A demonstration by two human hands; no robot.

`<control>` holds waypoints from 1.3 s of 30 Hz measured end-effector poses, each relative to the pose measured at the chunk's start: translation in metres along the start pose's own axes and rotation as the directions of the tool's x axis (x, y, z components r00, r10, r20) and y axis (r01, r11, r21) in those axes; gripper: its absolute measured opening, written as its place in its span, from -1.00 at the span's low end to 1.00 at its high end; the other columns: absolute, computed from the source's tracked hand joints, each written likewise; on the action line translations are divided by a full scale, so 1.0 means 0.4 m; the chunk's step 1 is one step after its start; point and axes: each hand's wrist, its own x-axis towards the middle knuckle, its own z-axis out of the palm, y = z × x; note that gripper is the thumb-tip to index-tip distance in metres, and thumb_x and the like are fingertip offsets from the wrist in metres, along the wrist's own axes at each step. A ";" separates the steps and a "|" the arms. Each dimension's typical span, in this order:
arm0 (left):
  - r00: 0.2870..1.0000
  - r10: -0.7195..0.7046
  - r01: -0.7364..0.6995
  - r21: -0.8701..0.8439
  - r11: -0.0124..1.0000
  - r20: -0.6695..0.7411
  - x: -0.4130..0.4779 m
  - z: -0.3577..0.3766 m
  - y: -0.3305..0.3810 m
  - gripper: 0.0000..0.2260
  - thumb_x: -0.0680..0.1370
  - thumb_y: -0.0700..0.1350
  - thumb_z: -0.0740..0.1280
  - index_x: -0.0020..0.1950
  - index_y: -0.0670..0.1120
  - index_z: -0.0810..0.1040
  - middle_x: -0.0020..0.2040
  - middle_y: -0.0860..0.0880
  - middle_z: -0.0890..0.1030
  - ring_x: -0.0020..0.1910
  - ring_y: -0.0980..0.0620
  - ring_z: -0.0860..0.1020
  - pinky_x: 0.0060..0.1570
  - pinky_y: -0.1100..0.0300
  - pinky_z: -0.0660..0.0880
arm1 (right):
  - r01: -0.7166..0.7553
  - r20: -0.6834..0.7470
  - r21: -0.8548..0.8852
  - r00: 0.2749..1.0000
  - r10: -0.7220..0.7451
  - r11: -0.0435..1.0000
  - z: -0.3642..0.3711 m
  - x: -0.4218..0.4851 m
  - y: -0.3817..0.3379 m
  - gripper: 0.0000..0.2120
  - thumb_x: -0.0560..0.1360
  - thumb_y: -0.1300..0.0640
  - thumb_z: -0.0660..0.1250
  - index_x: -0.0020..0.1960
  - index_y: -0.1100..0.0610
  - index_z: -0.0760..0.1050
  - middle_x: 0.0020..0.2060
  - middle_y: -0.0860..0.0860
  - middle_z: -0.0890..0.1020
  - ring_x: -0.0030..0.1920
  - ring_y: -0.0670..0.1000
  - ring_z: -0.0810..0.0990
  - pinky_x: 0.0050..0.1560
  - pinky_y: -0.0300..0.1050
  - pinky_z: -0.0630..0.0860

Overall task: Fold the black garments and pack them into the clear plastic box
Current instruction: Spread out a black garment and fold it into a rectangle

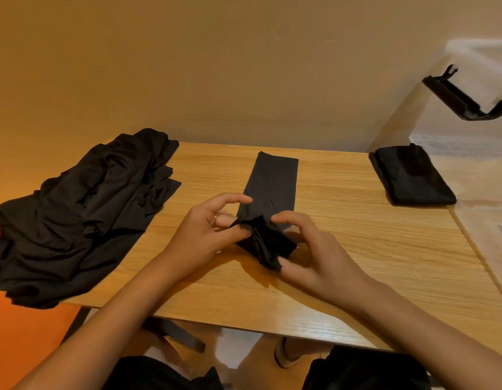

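**Soft black strip, partly rolled**

At the left, a heap of unfolded black garments [84, 215] slumps over the table [356, 249] edge. The left hand [207, 232] pinches the rolled near end of the long folded garment [272, 181] lying mid-table. The right hand [309, 249] nips the roll's other side with curled fingers. The cloth looks light, limp and slippery, so it is best held at both roll ends. Far right, a folded garment [410, 178] seems to sit inside the clear plastic box [469, 136].
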 end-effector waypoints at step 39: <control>0.994 -0.002 -0.005 -0.064 0.998 -0.106 -0.023 0.066 -0.005 -0.78 0.52 0.01 0.40 0.16 0.10 0.63 0.08 0.03 0.63 -0.06 0.01 0.68 -0.11 0.20 0.60 | -0.096 -0.180 0.530 0.958 0.222 0.843 -0.035 0.005 0.017 -0.91 0.60 0.14 0.37 0.10 0.09 0.55 -0.06 0.01 0.64 -0.14 0.02 0.59 -0.11 -0.20 0.53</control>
